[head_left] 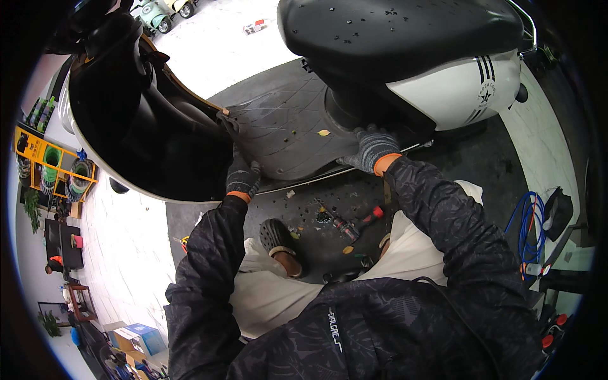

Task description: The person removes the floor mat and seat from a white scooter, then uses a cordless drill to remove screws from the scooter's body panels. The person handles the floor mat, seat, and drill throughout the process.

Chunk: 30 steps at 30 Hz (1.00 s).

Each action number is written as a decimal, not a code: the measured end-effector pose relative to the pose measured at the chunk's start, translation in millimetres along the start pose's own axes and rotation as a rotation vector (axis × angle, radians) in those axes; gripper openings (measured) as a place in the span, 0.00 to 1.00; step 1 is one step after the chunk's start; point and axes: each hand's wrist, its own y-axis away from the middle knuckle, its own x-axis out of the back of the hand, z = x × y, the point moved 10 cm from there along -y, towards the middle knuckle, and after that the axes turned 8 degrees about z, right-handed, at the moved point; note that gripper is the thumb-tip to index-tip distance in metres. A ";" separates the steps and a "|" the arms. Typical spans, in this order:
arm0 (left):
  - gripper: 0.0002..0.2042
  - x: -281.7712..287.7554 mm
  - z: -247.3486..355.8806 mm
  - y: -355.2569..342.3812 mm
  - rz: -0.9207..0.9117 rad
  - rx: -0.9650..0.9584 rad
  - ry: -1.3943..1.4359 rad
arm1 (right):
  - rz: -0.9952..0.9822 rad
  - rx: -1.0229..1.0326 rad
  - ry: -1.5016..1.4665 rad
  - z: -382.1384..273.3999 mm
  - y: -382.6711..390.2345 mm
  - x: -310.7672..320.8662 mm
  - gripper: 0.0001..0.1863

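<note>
Across the footboard mat (285,142), open room separates both hands (243,177) (375,152) touching its edges.

Leaf (323,133) on the floor mat (278,147)

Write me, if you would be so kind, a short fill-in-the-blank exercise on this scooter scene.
1. The glove cuffs on the left hand and right hand are ____.
2. On the grey footboard mat lies a small yellow ____.
3. The seat of the scooter is ____.
4. The blue coil lies near the picture's ____ edge.

Missing words: orange; leaf; black; right.
</note>
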 end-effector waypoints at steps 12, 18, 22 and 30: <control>0.24 19.0 -42.6 -38.3 0.156 0.179 0.517 | -0.146 -0.009 -0.142 2.4 -15.8 -21.4 0.61; 0.20 13.3 -64.1 -74.5 0.143 0.475 0.812 | -0.208 -0.031 -0.408 -9.4 -47.3 -41.7 0.60; 0.21 58.7 -40.5 -99.8 0.385 0.257 0.664 | -0.158 0.035 -0.603 -27.0 -62.6 -49.1 0.56; 0.14 -6.3 -48.8 -86.9 0.079 0.670 0.990 | -0.109 -0.024 -0.458 -24.8 -51.0 -37.9 0.57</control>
